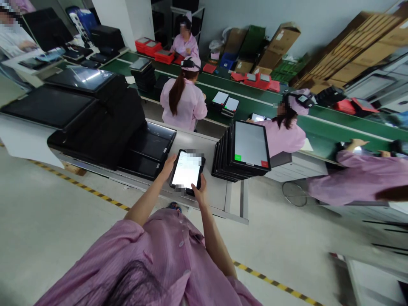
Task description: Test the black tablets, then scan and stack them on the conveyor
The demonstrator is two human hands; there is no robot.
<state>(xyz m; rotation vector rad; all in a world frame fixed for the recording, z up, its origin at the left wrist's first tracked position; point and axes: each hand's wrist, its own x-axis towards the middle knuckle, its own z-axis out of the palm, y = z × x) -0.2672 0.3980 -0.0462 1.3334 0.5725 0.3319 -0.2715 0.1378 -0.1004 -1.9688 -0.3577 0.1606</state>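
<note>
Between my two hands is a tablet [185, 171] with a dark frame and a bright white screen, over the grey worktop. My left hand [167, 166] grips its left edge. At the lower right corner, my right hand [200, 191] holds the other side, its thumb on or near the screen. Part of a dark item shows beneath the tablet's right edge; its kind is hidden. Right of the tablet stands a tall stack of black tablets [251, 144], the top one showing a grey screen with a green and a red patch.
Black trays with dark panels [149, 142] lie left on the worktop [204, 146], beside tall dark stacks [86, 78]. Beyond, co-workers in pink sit along a green conveyor [204, 90] carrying tablets and red trays [258, 80]. Yellow-black tape [79, 183] marks the floor.
</note>
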